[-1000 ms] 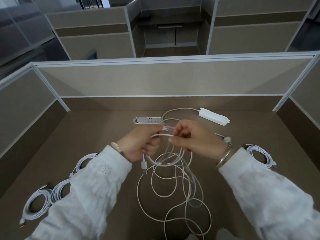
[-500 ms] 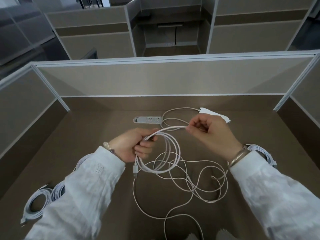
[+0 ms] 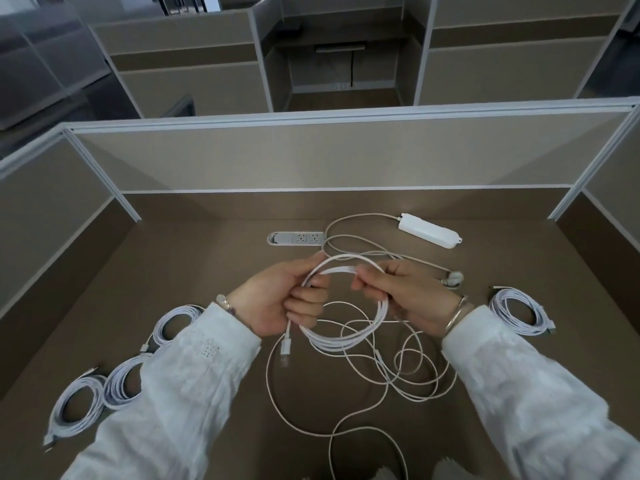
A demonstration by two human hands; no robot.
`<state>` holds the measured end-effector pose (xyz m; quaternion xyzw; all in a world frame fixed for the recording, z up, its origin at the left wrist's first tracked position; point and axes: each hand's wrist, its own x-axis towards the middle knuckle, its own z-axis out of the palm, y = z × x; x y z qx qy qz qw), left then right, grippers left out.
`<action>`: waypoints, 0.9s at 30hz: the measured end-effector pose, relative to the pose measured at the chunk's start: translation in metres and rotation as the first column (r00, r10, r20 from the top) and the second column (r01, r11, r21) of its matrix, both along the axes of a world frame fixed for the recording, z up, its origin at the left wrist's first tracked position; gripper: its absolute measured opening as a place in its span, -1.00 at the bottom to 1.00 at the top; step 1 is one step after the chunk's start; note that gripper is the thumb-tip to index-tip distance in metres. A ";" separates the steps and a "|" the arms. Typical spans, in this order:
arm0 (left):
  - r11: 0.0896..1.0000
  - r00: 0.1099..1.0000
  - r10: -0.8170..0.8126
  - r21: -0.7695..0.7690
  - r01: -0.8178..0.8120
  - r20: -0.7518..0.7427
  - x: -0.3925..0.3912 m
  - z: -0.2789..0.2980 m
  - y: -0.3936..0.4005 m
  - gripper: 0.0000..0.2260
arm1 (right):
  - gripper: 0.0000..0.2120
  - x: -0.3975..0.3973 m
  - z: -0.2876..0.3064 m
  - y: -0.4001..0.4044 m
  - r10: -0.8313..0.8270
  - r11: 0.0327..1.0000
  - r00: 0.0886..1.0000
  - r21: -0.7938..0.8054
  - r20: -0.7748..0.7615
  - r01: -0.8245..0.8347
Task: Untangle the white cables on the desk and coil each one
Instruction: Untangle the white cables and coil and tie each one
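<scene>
Right hand point(image 3: 408, 296) back at coil point(image 3: 346, 327), beside left hand point(image 3: 284, 299).

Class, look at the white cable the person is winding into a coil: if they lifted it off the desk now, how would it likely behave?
The cable is probably floppy: its loose end sprawls in curves on the desk. It looks light, since the left hand and right hand hold the loops by the fingers. Unsecured, the coil may spring open.
</scene>
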<state>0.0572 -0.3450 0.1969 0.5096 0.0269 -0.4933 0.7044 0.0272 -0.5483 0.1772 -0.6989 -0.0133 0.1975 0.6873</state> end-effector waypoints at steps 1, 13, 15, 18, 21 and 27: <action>1.000 0.999 0.011 0.012 -0.012 0.033 0.000 -0.002 0.001 -0.61 | -0.71 0.002 -0.002 -0.002 -0.017 1.000 1.000 0.000 -0.017 0.017; 0.866 0.893 0.449 -0.245 -0.437 -0.005 0.032 -0.001 0.060 -0.67 | -0.92 0.005 -0.057 -0.045 -0.170 0.976 0.982 -0.125 0.083 0.179; 0.820 0.860 0.510 -0.287 -0.495 -0.023 0.039 0.002 0.073 -0.71 | -0.86 0.001 -0.066 -0.053 -0.197 0.971 0.976 -0.118 0.096 0.208; 0.798 0.816 0.578 -0.214 -0.563 0.006 0.041 0.001 0.072 -0.67 | -0.77 -0.007 -0.069 -0.052 -0.220 0.970 0.973 -0.091 0.074 0.226; 0.784 0.795 0.607 -0.170 -0.597 0.009 0.038 -0.007 0.056 -0.58 | -0.77 -0.015 -0.058 -0.037 -0.093 0.980 0.994 -0.172 0.064 0.103; 0.912 0.903 0.408 -0.027 -0.408 0.136 0.023 -0.020 0.020 -0.56 | -0.84 -0.023 -0.013 0.003 0.187 0.848 0.909 -0.528 0.373 0.041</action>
